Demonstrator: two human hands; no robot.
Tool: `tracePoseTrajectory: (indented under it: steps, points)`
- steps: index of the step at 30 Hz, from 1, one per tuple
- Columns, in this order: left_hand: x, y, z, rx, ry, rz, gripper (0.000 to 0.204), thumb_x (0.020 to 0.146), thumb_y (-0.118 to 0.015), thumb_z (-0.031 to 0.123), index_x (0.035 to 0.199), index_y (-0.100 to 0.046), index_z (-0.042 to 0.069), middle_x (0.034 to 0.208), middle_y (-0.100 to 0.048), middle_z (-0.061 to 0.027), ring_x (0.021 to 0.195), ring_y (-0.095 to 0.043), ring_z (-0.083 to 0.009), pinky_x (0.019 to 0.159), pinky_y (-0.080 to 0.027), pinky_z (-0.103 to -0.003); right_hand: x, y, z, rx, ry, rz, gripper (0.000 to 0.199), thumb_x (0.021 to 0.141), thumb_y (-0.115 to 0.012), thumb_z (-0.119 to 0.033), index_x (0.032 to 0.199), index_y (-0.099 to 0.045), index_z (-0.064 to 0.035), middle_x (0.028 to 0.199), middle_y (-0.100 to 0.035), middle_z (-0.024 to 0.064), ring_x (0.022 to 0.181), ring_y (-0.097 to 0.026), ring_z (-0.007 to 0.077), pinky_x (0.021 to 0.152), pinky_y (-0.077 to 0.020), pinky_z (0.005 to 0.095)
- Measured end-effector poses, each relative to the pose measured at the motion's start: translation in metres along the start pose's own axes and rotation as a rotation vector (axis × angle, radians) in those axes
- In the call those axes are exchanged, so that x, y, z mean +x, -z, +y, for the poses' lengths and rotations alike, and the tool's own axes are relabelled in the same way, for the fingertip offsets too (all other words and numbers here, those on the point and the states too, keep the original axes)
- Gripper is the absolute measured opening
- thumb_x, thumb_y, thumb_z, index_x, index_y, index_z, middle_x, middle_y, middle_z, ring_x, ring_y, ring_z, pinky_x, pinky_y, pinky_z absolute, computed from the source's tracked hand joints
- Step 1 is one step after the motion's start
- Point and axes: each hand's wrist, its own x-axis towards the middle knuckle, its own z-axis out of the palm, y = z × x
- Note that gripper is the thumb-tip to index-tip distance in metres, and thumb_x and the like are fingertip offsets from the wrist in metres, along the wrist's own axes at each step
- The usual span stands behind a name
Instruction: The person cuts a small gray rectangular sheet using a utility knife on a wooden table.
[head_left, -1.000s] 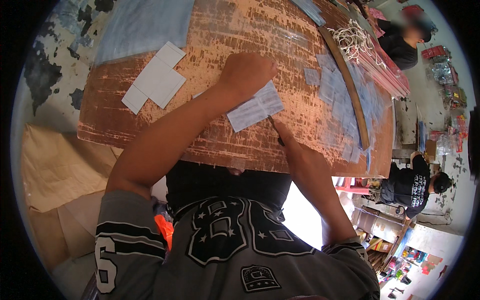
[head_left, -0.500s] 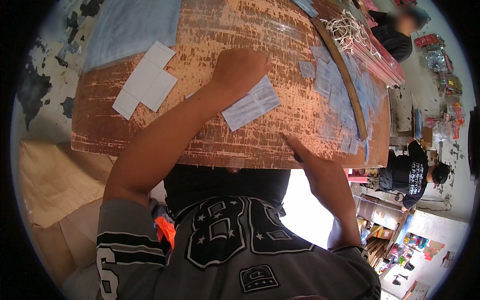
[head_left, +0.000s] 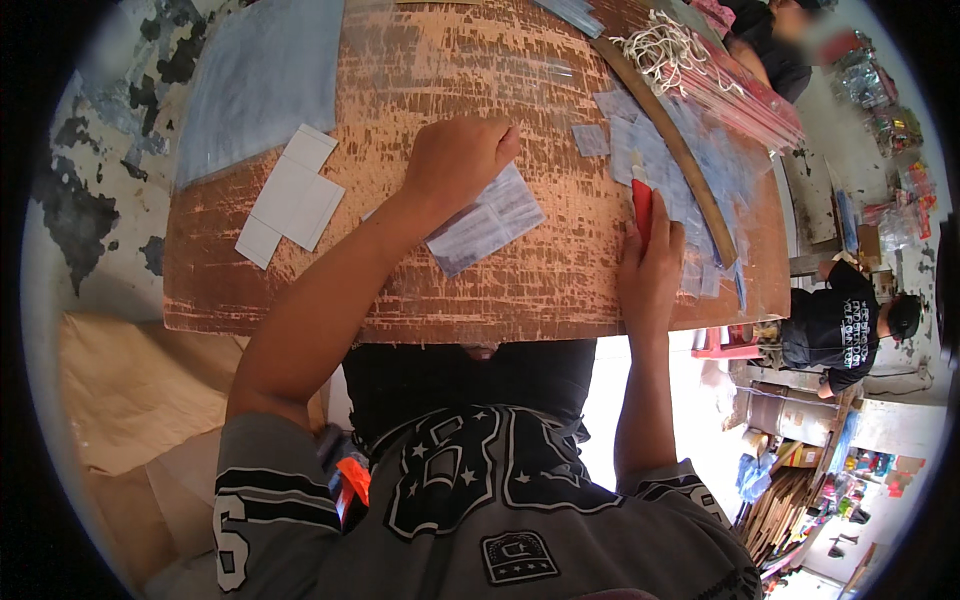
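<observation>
My left hand (head_left: 455, 165) is closed in a fist on the table, at the upper edge of a blue-grey sheet piece (head_left: 490, 225) with fold-like lines. Its fingers are turned away, so anything in them is hidden. My right hand (head_left: 655, 262) is wrapped around a red-handled cutter knife (head_left: 642, 208), its tip pointing away from me beside blue-grey offcuts (head_left: 668, 160). Left of my left arm lies a flat white cut-out template (head_left: 292, 198) with ruled lines.
The worn brown tabletop (head_left: 400, 315) has a large blue-grey sheet (head_left: 262, 85) at far left. A curved wooden strip (head_left: 685, 150) crosses the offcuts on the right. Beyond it are white cords (head_left: 668, 55) and pink strips (head_left: 750, 110). Two people are at the right.
My right hand has moved right and away from me, from near the front table edge to beside the offcuts. The red cutter knife now shows in it. My left fist stays on the sheet piece.
</observation>
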Motion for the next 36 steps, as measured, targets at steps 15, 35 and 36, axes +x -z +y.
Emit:
tracePoseTrajectory:
  steps: [15, 35, 36]
  points:
    - [-0.004, -0.001, 0.006, -0.151, -0.15, 0.129, 0.035, 0.097, -0.061, 0.029, 0.071, -0.061, 0.007, 0.062, -0.06, -0.0147, 0.056, -0.061, -0.0352, 0.054, -0.048, -0.046, -0.004, 0.011, -0.045, 0.377, -0.051, 0.028, 0.031, 0.099, -0.063, -0.012, 0.129, -0.063, -0.005, 0.104, -0.064, 0.0122, 0.091, -0.061, 0.0226, 0.08, -0.0485, 0.0359]
    - [-0.009, 0.023, 0.024, -0.25, -0.28, 0.205, 0.027, 0.093, -0.068, 0.021, 0.072, -0.057, 0.007, 0.062, -0.059, -0.0102, 0.054, -0.06, -0.0298, 0.05, -0.046, -0.04, 0.003, -0.035, -0.089, 0.762, 0.01, -0.402, 0.028, 0.104, -0.059, -0.03, 0.107, -0.065, -0.0025, 0.08, -0.068, 0.0157, 0.071, -0.068, 0.0276, 0.066, -0.05, 0.0361]
    - [-0.009, 0.024, 0.026, -0.253, -0.287, 0.207, 0.029, 0.094, -0.067, 0.02, 0.071, -0.056, 0.006, 0.062, -0.057, -0.0106, 0.053, -0.058, -0.03, 0.05, -0.046, -0.04, 0.002, -0.034, -0.09, 0.769, 0.014, -0.39, 0.028, 0.104, -0.059, -0.03, 0.107, -0.066, -0.0028, 0.08, -0.069, 0.0156, 0.071, -0.069, 0.0279, 0.066, -0.0503, 0.0362]
